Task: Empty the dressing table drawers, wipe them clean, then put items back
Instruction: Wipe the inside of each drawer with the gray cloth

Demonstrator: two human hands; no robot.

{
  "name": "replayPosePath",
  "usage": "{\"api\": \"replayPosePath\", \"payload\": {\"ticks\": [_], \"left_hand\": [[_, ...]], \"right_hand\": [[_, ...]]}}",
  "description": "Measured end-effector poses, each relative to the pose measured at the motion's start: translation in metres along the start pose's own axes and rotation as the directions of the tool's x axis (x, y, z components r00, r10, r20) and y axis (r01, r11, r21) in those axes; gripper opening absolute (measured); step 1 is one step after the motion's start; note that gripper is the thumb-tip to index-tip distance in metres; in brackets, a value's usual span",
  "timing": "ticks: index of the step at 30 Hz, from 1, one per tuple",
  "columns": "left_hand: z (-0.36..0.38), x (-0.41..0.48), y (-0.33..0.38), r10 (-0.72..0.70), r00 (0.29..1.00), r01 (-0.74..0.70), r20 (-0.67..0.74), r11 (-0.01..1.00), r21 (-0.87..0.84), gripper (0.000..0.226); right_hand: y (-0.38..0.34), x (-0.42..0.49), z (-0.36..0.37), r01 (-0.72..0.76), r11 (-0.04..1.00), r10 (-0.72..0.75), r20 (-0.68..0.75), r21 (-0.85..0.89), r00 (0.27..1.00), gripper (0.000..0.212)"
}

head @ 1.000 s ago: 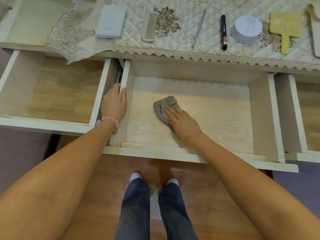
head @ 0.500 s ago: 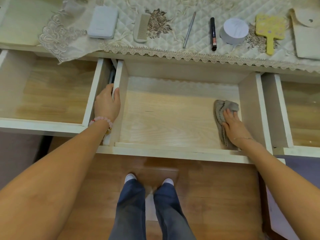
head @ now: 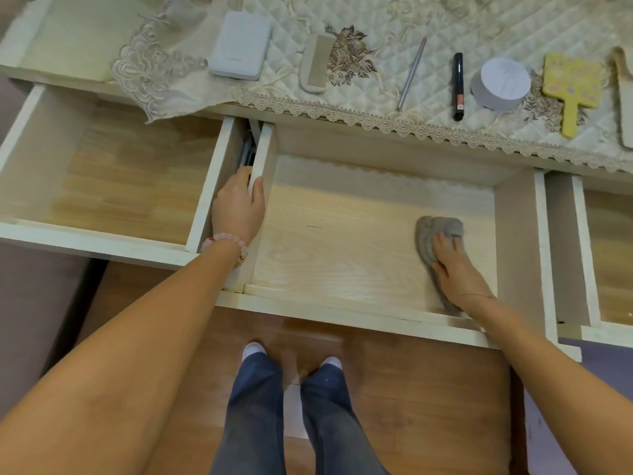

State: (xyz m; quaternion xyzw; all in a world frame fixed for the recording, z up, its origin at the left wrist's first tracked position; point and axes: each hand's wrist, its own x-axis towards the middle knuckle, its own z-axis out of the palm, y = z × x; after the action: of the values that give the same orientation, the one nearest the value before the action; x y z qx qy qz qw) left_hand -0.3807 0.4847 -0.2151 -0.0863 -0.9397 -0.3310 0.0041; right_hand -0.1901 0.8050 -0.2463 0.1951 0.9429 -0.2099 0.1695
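- Your right hand (head: 452, 269) lay flat, fingers straight, pressing the crumpled grey cloth (head: 432, 234) onto the floor of the pale wooden middle drawer (head: 342, 241), near its right wall.
- Your left hand (head: 238, 209) gripped that drawer's left wall, thumb inside, which looked a good brace for firm strokes.
- The back corners probably needed overlapping passes.
- The flat white box (head: 239, 44) and beige comb (head: 315, 65) lay on the lace-edged quilted cover (head: 373, 94).

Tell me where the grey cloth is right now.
Head view: the grey cloth lies in the middle drawer near its right wall, pressed under the right hand.
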Motion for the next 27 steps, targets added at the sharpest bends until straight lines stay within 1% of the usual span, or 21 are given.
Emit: {"api": "replayPosePath", "payload": {"ticks": [2, 4, 6, 8, 10, 12, 14, 16, 18, 20, 21, 23, 24, 25, 27], "left_hand": [[0.000, 0.001, 0.000, -0.002, 1.000, 0.002, -0.001, 1.000, 0.003, 0.027], [0.000, 0.000, 0.000, -0.001, 1.000, 0.001, 0.003, 1.000, -0.001, 0.027], [0.000, 0.000, 0.000, 0.002, 1.000, -0.002, 0.012, 1.000, -0.005, 0.027], [-0.001, 0.000, 0.000, 0.001, 1.000, -0.001, 0.017, 1.000, -0.013, 0.028], [-0.002, 0.000, 0.001, 0.004, 1.000, -0.003, 0.019, 1.000, -0.016, 0.028], [-0.004, 0.000, 0.002, 0.010, 1.000, -0.010, 0.021, 1.000, -0.016, 0.029], [-0.004, -0.002, 0.002, 0.008, 1.000, -0.007, 0.024, 1.000, -0.019, 0.029], [-0.005, -0.003, 0.001, 0.004, 1.000, -0.004, 0.031, 1.000, -0.020, 0.029], [-0.005, -0.003, 0.001, -0.002, 0.999, 0.003, 0.040, 1.000, -0.020, 0.029], [-0.004, -0.002, 0.002, -0.013, 0.999, 0.014, 0.044, 1.000, -0.015, 0.029], [-0.004, -0.002, 0.002, -0.017, 0.999, 0.017, 0.045, 1.000, -0.013, 0.028], [-0.003, -0.003, 0.002, -0.017, 0.999, 0.017, 0.048, 1.000, -0.012, 0.029], [-0.004, -0.003, 0.002, -0.016, 0.999, 0.017, 0.048, 1.000, -0.013, 0.029], [-0.004, -0.004, 0.002, -0.015, 0.999, 0.016, 0.048, 1.000, -0.016, 0.029], [-0.004, -0.004, 0.003, -0.018, 0.999, 0.019, 0.047, 1.000, -0.021, 0.030]], "right_hand": [[-0.032, 0.005, 0.008, 0.143, 0.989, -0.141, 0.044, -0.044, 0.989, 0.055], [-0.071, 0.013, 0.019, 0.321, 0.945, -0.316, 0.084, -0.058, 0.945, 0.053], [-0.108, 0.021, 0.031, 0.507, 0.861, -0.502, 0.103, -0.028, 0.859, 0.049], [-0.142, 0.026, 0.044, 0.643, 0.766, -0.632, 0.169, -0.014, 0.757, 0.048], [-0.169, 0.024, 0.058, 0.704, 0.710, -0.677, 0.272, 0.000, 0.683, 0.049], [-0.181, 0.022, 0.069, 0.711, 0.703, -0.658, 0.386, 0.009, 0.647, 0.055], [-0.174, 0.020, 0.067, 0.700, 0.713, -0.639, 0.440, 0.033, 0.630, 0.061], [-0.159, 0.017, 0.057, 0.668, 0.740, -0.626, 0.450, 0.085, 0.637, 0.058], [-0.139, 0.009, 0.044, 0.641, 0.755, -0.630, 0.425, 0.139, 0.650, 0.053], [-0.108, 0.000, 0.035, 0.588, 0.794, -0.594, 0.399, 0.153, 0.699, 0.054], [-0.089, -0.005, 0.031, 0.553, 0.822, -0.556, 0.393, 0.131, 0.733, 0.057], [-0.054, -0.014, 0.018, 0.453, 0.883, -0.464, 0.375, 0.124, 0.802, 0.061], [-0.036, -0.018, 0.010, 0.386, 0.907, -0.421, 0.364, 0.168, 0.831, 0.062], [-0.019, -0.023, 0.001, 0.337, 0.920, -0.389, 0.352, 0.200, 0.852, 0.062], [0.014, -0.032, -0.014, 0.272, 0.947, -0.316, 0.335, 0.171, 0.888, 0.066]]}}
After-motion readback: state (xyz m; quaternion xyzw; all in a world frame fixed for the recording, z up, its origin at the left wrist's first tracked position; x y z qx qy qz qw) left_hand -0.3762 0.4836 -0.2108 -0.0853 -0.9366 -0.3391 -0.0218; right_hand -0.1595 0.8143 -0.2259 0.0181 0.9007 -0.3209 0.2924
